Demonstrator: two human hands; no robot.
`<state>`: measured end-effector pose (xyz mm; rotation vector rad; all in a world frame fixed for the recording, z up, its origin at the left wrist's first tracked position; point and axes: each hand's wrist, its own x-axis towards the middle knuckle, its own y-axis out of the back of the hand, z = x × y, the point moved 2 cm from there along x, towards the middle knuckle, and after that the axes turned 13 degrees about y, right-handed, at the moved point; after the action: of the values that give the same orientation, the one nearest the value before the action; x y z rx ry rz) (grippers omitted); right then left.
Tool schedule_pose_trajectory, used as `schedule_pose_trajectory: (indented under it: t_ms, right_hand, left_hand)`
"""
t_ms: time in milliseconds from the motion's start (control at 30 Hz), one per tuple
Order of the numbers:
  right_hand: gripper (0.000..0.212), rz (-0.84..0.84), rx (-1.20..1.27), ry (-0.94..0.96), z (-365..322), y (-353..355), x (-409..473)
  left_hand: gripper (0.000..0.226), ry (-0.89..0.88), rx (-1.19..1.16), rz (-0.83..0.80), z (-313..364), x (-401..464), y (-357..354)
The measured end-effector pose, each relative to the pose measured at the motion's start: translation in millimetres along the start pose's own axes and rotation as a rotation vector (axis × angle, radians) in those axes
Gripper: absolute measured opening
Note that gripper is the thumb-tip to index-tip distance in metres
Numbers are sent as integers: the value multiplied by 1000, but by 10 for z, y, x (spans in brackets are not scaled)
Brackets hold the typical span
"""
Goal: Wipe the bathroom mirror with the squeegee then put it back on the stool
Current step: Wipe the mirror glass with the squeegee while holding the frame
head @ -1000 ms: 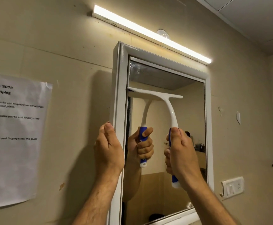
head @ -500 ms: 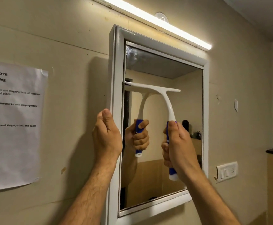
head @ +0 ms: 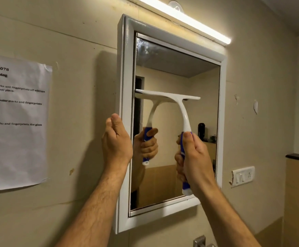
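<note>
Presently the right hand grips the blue lower handle of the squeegee, fingers wrapped round it, thumb laid up the front toward the white neck. Handle's long axis runs near vertical, butt end down close to the bottom rail of the frame, leaning slightly left as it rises. Blade head sits crosswise at the top, long axis roughly level, left end a touch higher and reaching the inner left edge of the glass, right end past mid-width. Blade edge lies against the mirror, about halfway up the pane; smeared haze shows on the glass near the top.

Left hand holds the left side of the white mirror frame, fingers curled round its outer edge, thumb pointing up.

Outward: paper sheet taped to the wall at left, its left part cut off; readable print includes "ID: 3078", "Wiping", "marks and fingerprints off mirrors", "marks and fingerprints; the glass". Lit tube light above the frame. White switch plate on the wall at right, no legible marking.
</note>
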<state>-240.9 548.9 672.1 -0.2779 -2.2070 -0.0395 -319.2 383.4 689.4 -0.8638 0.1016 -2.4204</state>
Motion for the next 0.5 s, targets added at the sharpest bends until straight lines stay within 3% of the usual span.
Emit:
schedule_pose_trajectory:
  t_ms: [267, 433, 500]
  right_hand:
    - [30, -42, -108, -41, 322, 29, -322]
    - [33, -24, -78, -91, 577, 89, -666]
    - [31, -10, -40, -92, 568, 92, -690]
  left_hand:
    - [62, 78, 23, -1, -420, -229, 118]
    - [82, 97, 61, 25, -442, -212, 104]
    - [79, 92, 75, 39, -443, -222, 98]
